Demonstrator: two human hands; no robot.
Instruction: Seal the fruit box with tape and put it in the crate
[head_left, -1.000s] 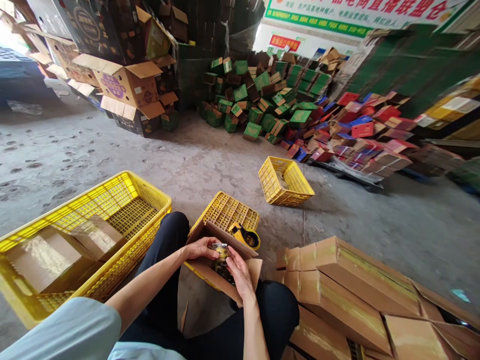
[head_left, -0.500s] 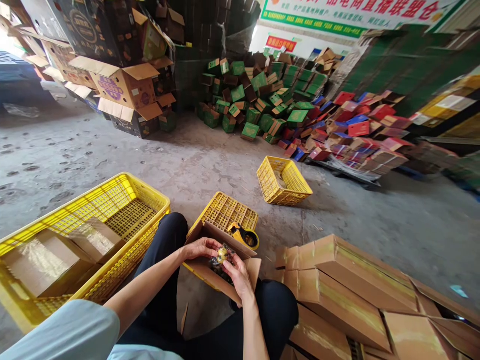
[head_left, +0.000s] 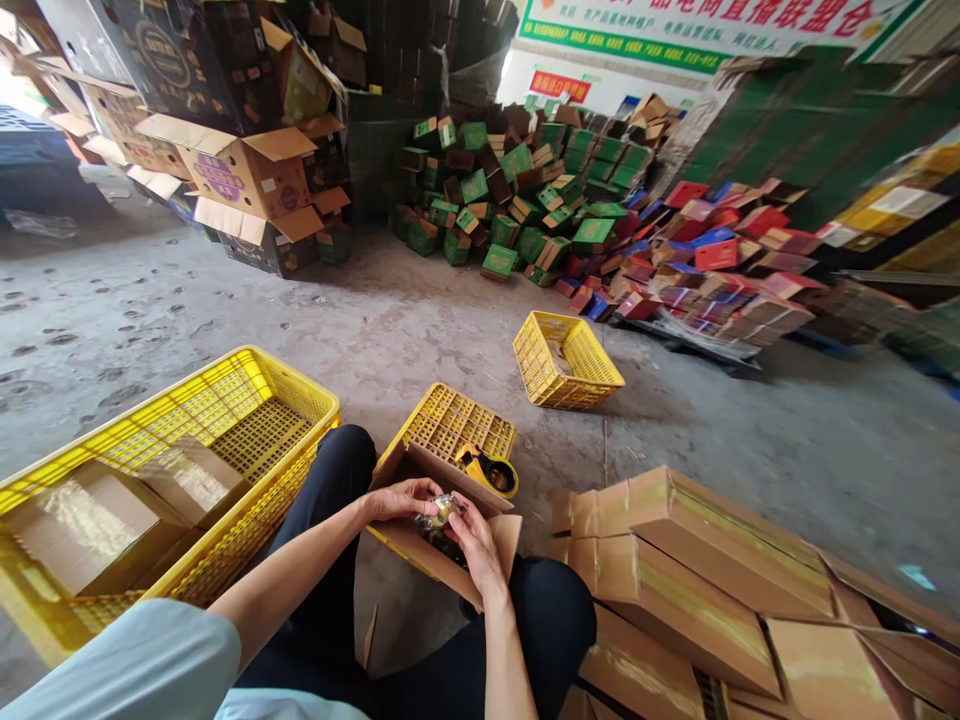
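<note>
Both hands hold a small yellowish packet in shiny, dark-patterned clear wrap [head_left: 441, 511] over an open cardboard box [head_left: 420, 470]. My left hand [head_left: 405, 497] pinches its left side, and my right hand [head_left: 476, 540] grips it from the right. What is inside the wrap is too small to name. Below the hands, more dark, shiny packets [head_left: 444, 543] lie in the box, partly hidden by my fingers. The box rests on an upturned yellow crate [head_left: 461, 422] between my knees. A yellow tape dispenser [head_left: 487, 470] sits on that crate, just behind the box.
At left, a large yellow crate [head_left: 300, 390] holds taped cardboard boxes [head_left: 90, 520]. A smaller yellow crate [head_left: 570, 360] stands ahead on the concrete floor. Stacked brown cartons [head_left: 712, 560] lie at right. Heaps of green boxes [head_left: 517, 200] and red boxes [head_left: 716, 255] fill the back.
The packet has been turned between my fingers, from upright to tilted and lower. Both hands stay over the box. The view has shifted slightly.
</note>
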